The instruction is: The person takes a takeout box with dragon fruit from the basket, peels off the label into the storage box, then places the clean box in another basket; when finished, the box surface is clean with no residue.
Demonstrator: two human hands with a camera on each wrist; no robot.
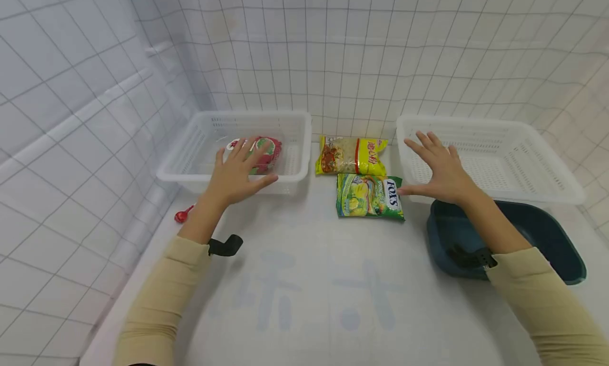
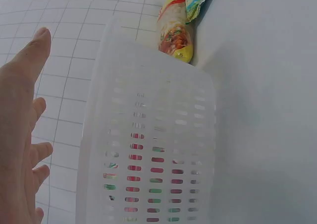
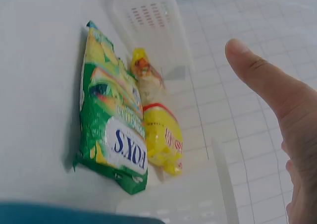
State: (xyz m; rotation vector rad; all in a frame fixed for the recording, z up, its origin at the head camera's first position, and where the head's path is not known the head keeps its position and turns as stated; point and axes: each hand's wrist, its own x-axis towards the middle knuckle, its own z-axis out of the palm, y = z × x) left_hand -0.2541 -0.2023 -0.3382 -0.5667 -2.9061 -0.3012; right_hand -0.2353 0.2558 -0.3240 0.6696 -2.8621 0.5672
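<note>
My left hand (image 1: 236, 174) hovers with spread fingers over the front of the left white basket (image 1: 190, 167), which holds a red and green package (image 1: 271, 153). My right hand (image 1: 441, 169), fingers also spread, is above the left part of the right white basket (image 1: 516, 159). Neither hand holds anything. Between the baskets lies a yellow food bag (image 1: 349, 155) with a clear window, and in front of it a green FOX'S candy bag (image 1: 368, 197). The right wrist view shows the green bag (image 3: 111, 115) and the yellow bag (image 3: 161, 130) side by side.
A dark blue bin (image 1: 533, 218) stands before the right basket, partly under my right forearm; its contents are mostly hidden. A small red wrapped item (image 1: 182, 216) lies by the left wall. White gridded sheeting (image 1: 352, 54) encloses the back and sides.
</note>
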